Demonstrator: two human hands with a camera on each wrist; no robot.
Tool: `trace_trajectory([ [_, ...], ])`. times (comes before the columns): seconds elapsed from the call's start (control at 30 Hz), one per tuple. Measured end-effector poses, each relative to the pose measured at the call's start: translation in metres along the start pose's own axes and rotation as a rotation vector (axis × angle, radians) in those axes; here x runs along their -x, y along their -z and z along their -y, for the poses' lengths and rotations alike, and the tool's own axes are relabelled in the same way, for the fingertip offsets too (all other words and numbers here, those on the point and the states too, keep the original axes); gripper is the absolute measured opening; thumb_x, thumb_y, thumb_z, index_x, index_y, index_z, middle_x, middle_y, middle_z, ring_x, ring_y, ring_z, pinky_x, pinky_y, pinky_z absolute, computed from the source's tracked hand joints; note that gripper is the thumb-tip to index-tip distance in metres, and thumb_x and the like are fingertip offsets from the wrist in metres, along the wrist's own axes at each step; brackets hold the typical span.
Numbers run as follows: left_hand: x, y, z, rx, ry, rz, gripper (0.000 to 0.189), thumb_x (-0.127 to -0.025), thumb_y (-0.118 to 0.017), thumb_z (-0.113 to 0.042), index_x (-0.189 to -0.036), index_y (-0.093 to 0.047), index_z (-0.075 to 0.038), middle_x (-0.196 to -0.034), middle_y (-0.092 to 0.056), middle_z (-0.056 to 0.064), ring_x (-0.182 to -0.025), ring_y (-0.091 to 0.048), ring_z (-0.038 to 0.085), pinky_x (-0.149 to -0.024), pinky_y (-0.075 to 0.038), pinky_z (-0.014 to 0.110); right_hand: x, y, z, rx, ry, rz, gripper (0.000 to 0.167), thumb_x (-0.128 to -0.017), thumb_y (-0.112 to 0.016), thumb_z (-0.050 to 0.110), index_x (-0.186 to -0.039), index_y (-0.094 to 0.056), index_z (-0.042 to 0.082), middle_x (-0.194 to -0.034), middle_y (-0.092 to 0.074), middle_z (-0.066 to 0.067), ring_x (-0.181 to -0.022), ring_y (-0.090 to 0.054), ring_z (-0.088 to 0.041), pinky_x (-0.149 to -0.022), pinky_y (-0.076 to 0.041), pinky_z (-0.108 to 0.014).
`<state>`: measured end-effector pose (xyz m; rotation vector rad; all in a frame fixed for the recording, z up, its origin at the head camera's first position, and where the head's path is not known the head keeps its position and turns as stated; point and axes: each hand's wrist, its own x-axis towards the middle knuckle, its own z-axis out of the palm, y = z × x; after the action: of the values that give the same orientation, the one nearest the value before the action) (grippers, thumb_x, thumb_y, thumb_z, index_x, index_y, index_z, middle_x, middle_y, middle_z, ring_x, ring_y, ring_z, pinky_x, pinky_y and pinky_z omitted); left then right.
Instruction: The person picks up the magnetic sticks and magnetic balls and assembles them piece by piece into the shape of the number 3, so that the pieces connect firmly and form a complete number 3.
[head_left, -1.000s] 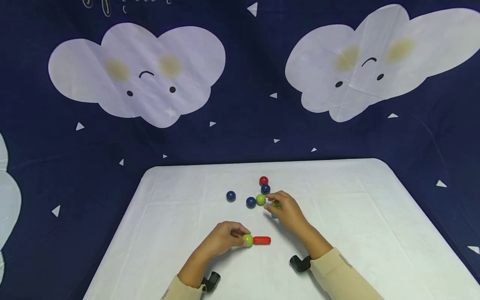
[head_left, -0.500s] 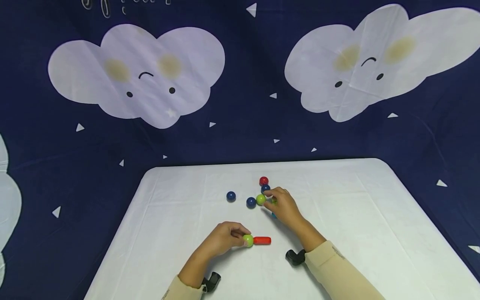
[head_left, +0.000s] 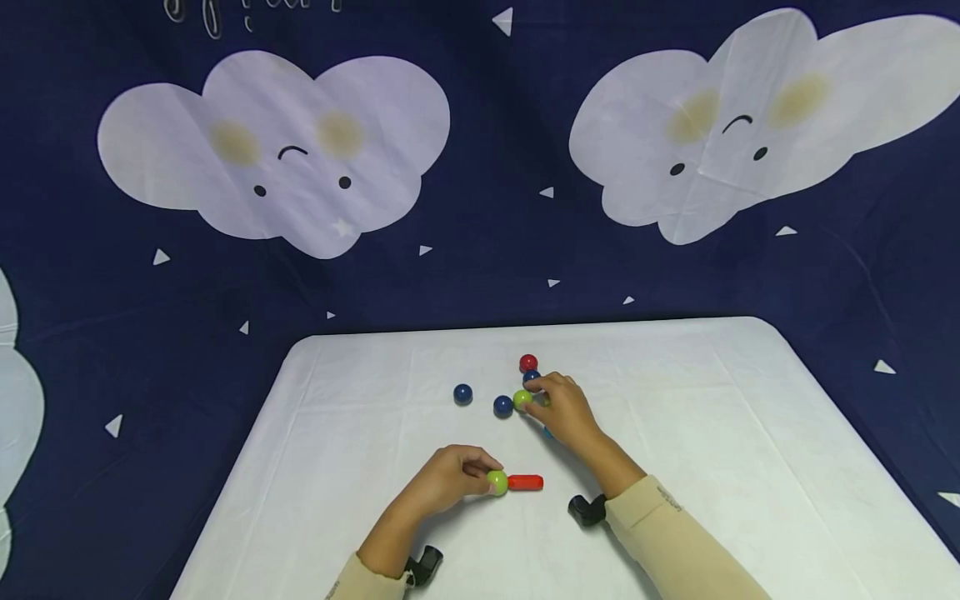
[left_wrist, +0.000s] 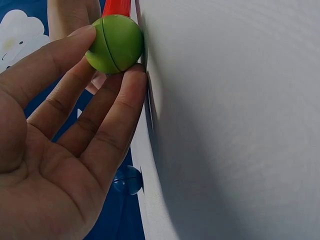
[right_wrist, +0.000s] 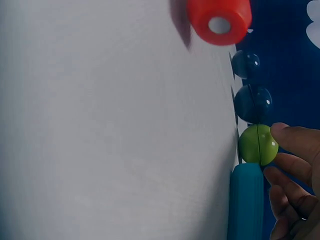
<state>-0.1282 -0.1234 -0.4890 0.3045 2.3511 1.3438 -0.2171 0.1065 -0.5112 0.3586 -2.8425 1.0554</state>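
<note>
My left hand (head_left: pixel 452 481) pinches a green ball (left_wrist: pixel 117 45) between thumb and fingers, low over the white table. A red rod (head_left: pixel 526 482) extends rightward from this ball, their ends touching. Farther back, my right hand (head_left: pixel 567 411) has its thumb and fingertips at either side of a second green ball (right_wrist: pixel 258 145), gripping it. Just left of that ball sits a dark blue ball (head_left: pixel 503 407). Under the right hand, mostly hidden, are another green piece (head_left: pixel 547 401) and a teal rod (right_wrist: pixel 246 200).
A red ball (head_left: pixel 528 362) and a dark blue ball (head_left: pixel 532 378) touch behind the right hand. One more dark blue ball (head_left: pixel 462 394) stands apart to the left. The white table (head_left: pixel 675 383) meets a dark blue cloud-patterned cloth (head_left: pixel 495 275) at the back.
My right hand has moved a little left and away from me, bringing its fingertips around the second green ball. The left hand, its green ball and the red rod have stayed put.
</note>
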Motion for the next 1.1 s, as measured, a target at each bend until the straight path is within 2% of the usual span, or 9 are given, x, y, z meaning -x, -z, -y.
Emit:
trace_trajectory([
  [0.57, -0.001, -0.003, 0.001, 0.022, -0.008, 0.007, 0.019, -0.083, -0.078, -0.005, -0.101, -0.078, -0.013, -0.093, -0.075, 0.001, -0.084, -0.067, 0.013, -0.071, -0.053, 0.024, -0.001, 0.000, 0.003, 0.058, -0.015, 0.037, 0.031, -0.084, -0.082, 0.027, -0.111, -0.076, 0.013, -0.114, -0.076, -0.008, -0.097, -0.061, -0.023, -0.088, -0.048, -0.043],
  [0.87, 0.000, -0.001, 0.002, 0.041, -0.027, 0.013, 0.020, -0.083, -0.078, -0.005, -0.102, -0.077, -0.009, -0.094, -0.076, 0.005, -0.084, -0.068, 0.012, -0.071, -0.053, 0.023, 0.012, 0.002, 0.012, 0.116, -0.001, 0.055, 0.027, -0.083, -0.083, 0.024, -0.107, -0.077, 0.013, -0.110, -0.076, -0.006, -0.092, -0.058, -0.019, -0.083, -0.048, -0.038],
  [1.1, -0.001, 0.000, 0.004, 0.035, -0.031, 0.010, 0.020, -0.083, -0.078, -0.005, -0.102, -0.077, -0.011, -0.093, -0.076, 0.003, -0.084, -0.068, 0.011, -0.071, -0.053, 0.022, 0.028, 0.004, 0.017, 0.135, 0.034, 0.057, 0.024, -0.082, -0.084, 0.023, -0.103, -0.077, 0.013, -0.106, -0.077, -0.003, -0.089, -0.057, -0.017, -0.085, -0.047, -0.037],
])
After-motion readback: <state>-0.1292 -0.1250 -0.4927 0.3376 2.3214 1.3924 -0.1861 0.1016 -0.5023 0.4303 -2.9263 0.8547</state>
